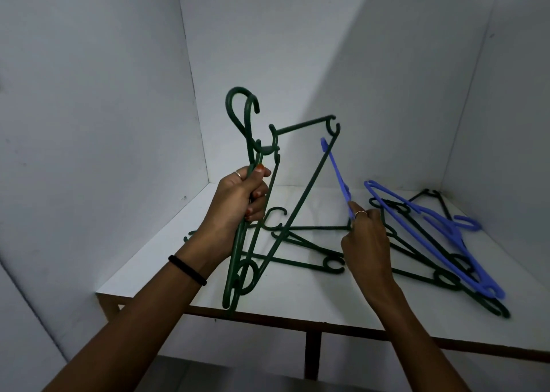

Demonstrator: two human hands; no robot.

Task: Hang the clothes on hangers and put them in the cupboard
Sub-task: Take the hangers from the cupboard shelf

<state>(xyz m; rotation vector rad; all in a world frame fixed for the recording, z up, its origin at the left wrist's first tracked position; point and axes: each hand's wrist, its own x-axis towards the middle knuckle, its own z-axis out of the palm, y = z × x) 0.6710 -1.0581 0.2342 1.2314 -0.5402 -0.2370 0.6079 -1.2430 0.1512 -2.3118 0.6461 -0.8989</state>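
Hanger retrieval from cupboard shelf: snag hazard.

Left hand (241, 201) grips two green hangers (247, 213) above the shelf (166, 260) front edge; right hand (364, 234) pinches a blue hanger (334, 168) (part lifted). It may hook the tangled pile (416, 243) mid-shelf, dragging hangers off.

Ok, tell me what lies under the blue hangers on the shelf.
Under the blue hangers on the white shelf lie dark green hangers, their loops and bars poking out beneath and beside them. How many are in the stack cannot be told where the blue ones cover them.
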